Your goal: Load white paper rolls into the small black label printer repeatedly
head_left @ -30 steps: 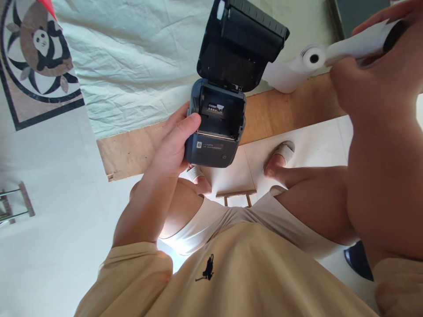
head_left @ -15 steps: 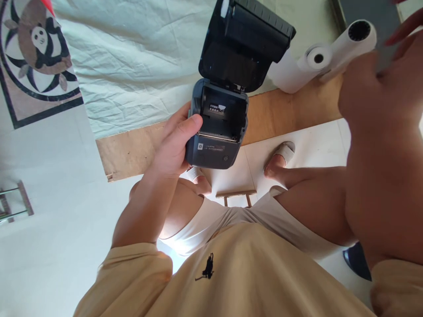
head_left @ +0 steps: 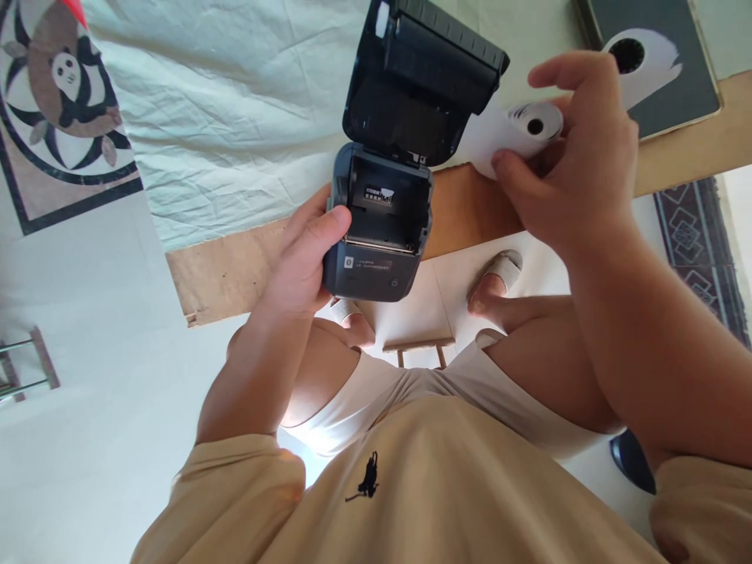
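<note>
My left hand (head_left: 302,258) grips a dark label printer (head_left: 376,266) by its left side, thumb on the front edge. The printer's lid (head_left: 411,86) is swung up, and its paper bay (head_left: 388,200) shows no roll inside. To the right, my right hand (head_left: 581,149) is on a white paper roll (head_left: 537,121), thumb at its lower side and other fingers behind it. The index finger is raised off the roll. The roll's outer layers look slightly loose, and its far part is hidden behind the lid.
A second white roll (head_left: 646,70) with a dark core lies by a dark flat object (head_left: 675,102) at the right. A pale green cloth (head_left: 235,102) covers much of the wooden table (head_left: 229,270). A panda-patterned mat (head_left: 70,117) is at the far left.
My right hand has come from the far right to the nearer paper roll, which has shifted left and toward me. My left hand still holds the printer with its lid up.
</note>
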A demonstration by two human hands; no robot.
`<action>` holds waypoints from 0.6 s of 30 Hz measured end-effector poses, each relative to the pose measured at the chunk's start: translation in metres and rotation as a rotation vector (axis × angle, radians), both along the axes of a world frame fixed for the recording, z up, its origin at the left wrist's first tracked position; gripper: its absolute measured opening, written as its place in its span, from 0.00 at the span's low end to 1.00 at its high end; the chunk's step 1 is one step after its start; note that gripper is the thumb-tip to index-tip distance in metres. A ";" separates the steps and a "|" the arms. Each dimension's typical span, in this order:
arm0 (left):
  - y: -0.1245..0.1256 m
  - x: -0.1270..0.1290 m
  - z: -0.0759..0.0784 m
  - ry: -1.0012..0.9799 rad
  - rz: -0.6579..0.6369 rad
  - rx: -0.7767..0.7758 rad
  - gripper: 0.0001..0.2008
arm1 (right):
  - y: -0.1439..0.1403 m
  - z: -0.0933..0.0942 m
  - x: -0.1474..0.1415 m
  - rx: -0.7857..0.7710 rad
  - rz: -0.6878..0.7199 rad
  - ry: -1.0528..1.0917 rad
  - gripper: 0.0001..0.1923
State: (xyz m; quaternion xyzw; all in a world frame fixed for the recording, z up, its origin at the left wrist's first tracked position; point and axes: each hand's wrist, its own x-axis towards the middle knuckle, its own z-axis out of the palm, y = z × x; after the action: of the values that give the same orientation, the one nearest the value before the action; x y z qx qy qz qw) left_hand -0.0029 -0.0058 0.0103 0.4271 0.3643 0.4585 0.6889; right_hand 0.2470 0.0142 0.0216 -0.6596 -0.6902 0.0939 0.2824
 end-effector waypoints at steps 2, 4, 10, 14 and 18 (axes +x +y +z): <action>0.000 0.000 0.000 0.008 -0.001 -0.013 0.16 | -0.005 0.000 -0.004 -0.009 0.076 0.024 0.28; 0.000 0.000 0.000 0.014 -0.002 -0.013 0.17 | -0.009 -0.001 -0.009 -0.023 0.169 0.003 0.25; 0.001 -0.002 -0.002 -0.026 -0.014 0.007 0.14 | -0.013 0.002 -0.021 0.017 0.207 -0.103 0.15; 0.000 -0.002 -0.001 0.001 -0.013 0.001 0.14 | -0.011 0.002 -0.020 0.030 0.167 -0.137 0.13; 0.000 -0.001 0.000 0.002 -0.007 -0.017 0.16 | -0.009 -0.001 -0.016 0.088 0.185 -0.117 0.19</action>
State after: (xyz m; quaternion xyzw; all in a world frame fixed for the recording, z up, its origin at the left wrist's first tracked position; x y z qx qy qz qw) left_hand -0.0034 -0.0056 0.0107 0.4230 0.3677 0.4523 0.6938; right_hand 0.2315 0.0052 0.0209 -0.5843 -0.7669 0.0505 0.2605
